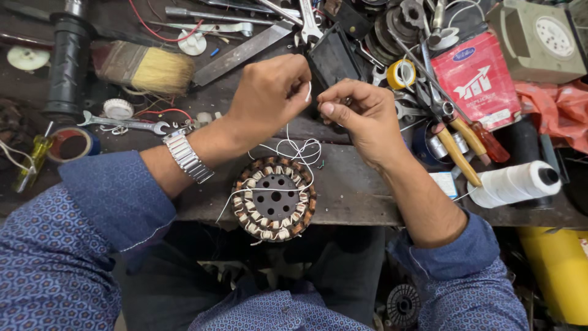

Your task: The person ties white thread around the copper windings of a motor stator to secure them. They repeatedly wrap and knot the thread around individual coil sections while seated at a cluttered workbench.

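A round motor stator [274,198] with copper windings and white insulating sleeves lies at the front edge of the workbench [349,184], partly over my lap. A thin white thread [294,149] loops up from its windings. My left hand [269,93], with a metal watch on its wrist, pinches the thread's upper end above the stator. My right hand [361,113] is close beside it, fingertips closed on the same thread. Both hands hover over the bench, a little apart.
A spool of white thread [514,182] lies at the right. Screwdrivers [468,144], a red packet [478,79], yellow tape [401,73], a paintbrush [147,67], spanners [125,124], a tape roll [70,144] and several loose tools crowd the bench. A yellow container [560,273] stands lower right.
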